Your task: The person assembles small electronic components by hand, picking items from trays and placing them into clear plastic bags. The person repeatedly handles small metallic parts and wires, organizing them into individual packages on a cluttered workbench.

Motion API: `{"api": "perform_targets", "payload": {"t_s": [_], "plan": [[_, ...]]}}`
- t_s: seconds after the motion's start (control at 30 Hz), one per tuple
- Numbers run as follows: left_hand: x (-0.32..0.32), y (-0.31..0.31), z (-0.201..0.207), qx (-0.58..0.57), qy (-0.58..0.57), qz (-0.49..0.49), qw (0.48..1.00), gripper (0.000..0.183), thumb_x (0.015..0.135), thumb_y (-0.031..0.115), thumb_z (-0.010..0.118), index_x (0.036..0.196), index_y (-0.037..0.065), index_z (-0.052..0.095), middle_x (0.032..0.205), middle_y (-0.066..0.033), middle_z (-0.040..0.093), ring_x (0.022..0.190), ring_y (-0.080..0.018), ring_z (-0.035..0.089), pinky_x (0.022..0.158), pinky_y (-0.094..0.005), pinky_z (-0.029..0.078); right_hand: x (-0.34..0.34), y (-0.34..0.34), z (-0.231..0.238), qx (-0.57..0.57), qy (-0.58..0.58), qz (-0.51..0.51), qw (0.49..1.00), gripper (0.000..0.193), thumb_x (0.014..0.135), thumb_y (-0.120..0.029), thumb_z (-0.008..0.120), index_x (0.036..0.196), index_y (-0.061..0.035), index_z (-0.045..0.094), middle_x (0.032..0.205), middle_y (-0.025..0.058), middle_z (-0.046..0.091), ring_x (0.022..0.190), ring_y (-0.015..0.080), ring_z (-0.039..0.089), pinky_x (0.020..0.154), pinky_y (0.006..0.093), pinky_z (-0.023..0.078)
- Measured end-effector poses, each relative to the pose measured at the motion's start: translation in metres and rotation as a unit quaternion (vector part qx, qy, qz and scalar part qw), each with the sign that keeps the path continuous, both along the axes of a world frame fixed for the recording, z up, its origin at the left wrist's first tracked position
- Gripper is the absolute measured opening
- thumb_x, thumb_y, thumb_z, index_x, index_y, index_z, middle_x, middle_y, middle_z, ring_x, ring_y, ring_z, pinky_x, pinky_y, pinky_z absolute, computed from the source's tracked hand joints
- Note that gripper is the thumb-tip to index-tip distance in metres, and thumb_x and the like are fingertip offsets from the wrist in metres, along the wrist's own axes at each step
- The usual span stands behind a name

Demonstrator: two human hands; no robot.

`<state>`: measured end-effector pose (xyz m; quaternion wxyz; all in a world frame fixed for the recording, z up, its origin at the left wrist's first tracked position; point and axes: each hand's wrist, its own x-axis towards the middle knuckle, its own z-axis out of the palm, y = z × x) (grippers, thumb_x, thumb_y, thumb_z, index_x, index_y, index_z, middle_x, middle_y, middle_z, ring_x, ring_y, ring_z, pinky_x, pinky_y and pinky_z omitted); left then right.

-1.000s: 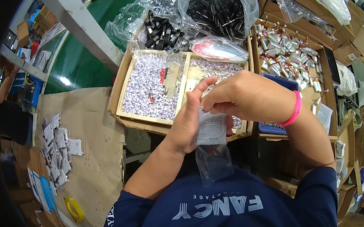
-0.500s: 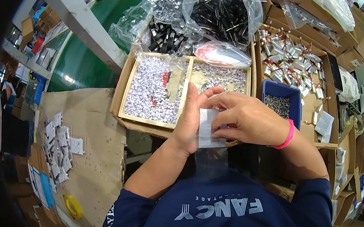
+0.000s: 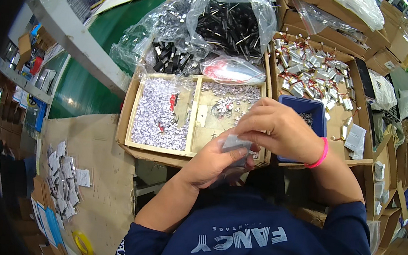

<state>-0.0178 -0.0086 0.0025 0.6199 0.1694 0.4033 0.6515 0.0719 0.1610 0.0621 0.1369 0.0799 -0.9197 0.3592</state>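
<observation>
My left hand [image 3: 213,161] is closed around a small clear plastic bag [image 3: 238,145] with greyish paper showing in it, its thumb pressed on the front. From the right, my right hand [image 3: 280,130], with a pink band at the wrist, pinches at the bag's upper edge; its fingertips are partly hidden. Both hands are in front of a pale wooden tray [image 3: 194,114] with two compartments holding many small white pieces. Close beyond my right hand stands a blue bin [image 3: 318,120] with small metal parts in it.
Bags of black parts [image 3: 234,28] lie behind the tray. A cardboard box [image 3: 358,101] of silvery wired packs stands at right. On the cardboard at left are a pile of small packets [image 3: 63,177] and a yellow tape roll [image 3: 82,244]. A metal post [image 3: 81,45] slants at upper left.
The paper, flat and upright against my left palm before, is now lower in my left hand's grip with the thumb over it. My right fingers have moved to the top edge. The view has shifted slightly.
</observation>
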Motion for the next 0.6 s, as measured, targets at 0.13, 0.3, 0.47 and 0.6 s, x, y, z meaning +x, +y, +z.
{"api": "perform_targets", "payload": {"t_s": [0.13, 0.3, 0.47, 0.6], "plan": [[0.005, 0.012, 0.001, 0.003, 0.015, 0.014, 1.000, 0.041, 0.087, 0.000, 0.059, 0.125, 0.003, 0.046, 0.098, -0.0094, 0.062, 0.088, -0.0183, 0.063, 0.082, -0.0327, 0.052, 0.010, -0.001, -0.005, 0.029, 0.008, -0.011, 0.999, 0.018, 0.079, -0.013, 0.067, 0.095, -0.0076, 0.070, 0.085, 0.0093, 0.062, 0.082, 0.0272, 0.058, 0.075, 0.0357, 0.048], [0.013, 0.020, 0.002, 0.047, 0.048, 0.021, 0.998, 0.060, 0.086, 0.000, 0.060, 0.139, 0.003, 0.032, 0.103, -0.0090, 0.059, 0.087, -0.0173, 0.062, 0.080, -0.0305, 0.052, 0.020, 0.007, -0.007, 0.051, 0.030, 0.019, 0.998, 0.016, 0.078, -0.014, 0.068, 0.092, -0.0076, 0.068, 0.083, 0.0075, 0.062, 0.082, 0.0262, 0.057, 0.075, 0.0360, 0.047], [0.015, 0.027, -0.001, 0.078, 0.037, -0.026, 0.996, 0.071, 0.085, 0.020, 0.069, 0.140, 0.003, 0.028, 0.102, -0.0085, 0.057, 0.085, -0.0168, 0.061, 0.077, -0.0317, 0.053, 0.028, 0.019, -0.004, 0.048, 0.045, 0.004, 0.998, 0.012, 0.078, -0.016, 0.067, 0.086, -0.0078, 0.064, 0.080, 0.0072, 0.062, 0.082, 0.0257, 0.056, 0.076, 0.0366, 0.045], [0.022, 0.025, -0.003, 0.098, 0.024, -0.027, 0.994, 0.081, 0.085, 0.058, 0.053, 0.140, 0.005, 0.026, 0.099, -0.0080, 0.056, 0.078, -0.0155, 0.059, 0.066, -0.0300, 0.053, 0.039, 0.026, -0.002, 0.048, 0.033, -0.013, 0.998, 0.015, 0.081, -0.022, 0.066, 0.084, -0.0077, 0.060, 0.078, 0.0063, 0.062, 0.081, 0.0257, 0.057, 0.073, 0.0363, 0.042]]}}
